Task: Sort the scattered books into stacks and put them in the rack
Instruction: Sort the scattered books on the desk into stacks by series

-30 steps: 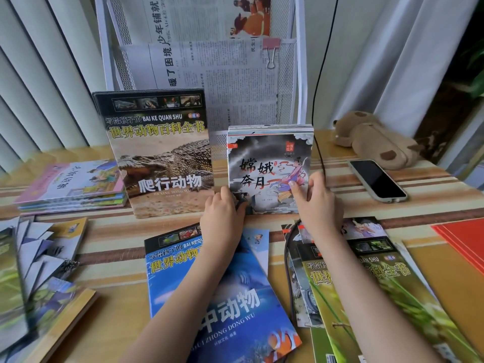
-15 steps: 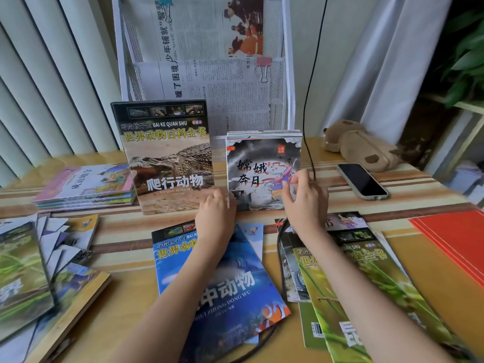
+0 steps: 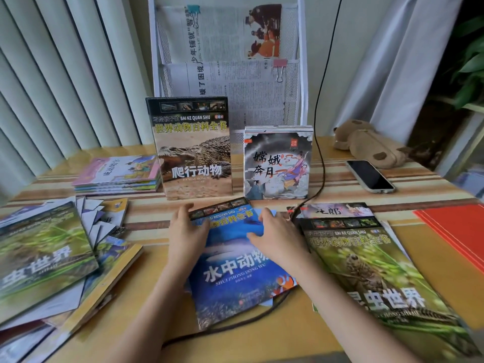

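A blue sea-animal book lies flat at the table's front middle. My left hand holds its upper left edge, and my right hand holds its upper right edge with the thumb on the cover. Behind it, a crocodile book and a stack of small storybooks stand upright against the foot of the white mesh rack, which holds clipped newspapers. Both hands are apart from the standing books.
A green insect book lies on other books at the right, beside a red folder. A loose book pile and a pink stack sit at the left. A phone, a plush case and a black cable lie at the back right.
Both hands let go of the upright storybook stack and came back towards me onto the blue book. The storybook stack stays standing by the rack.
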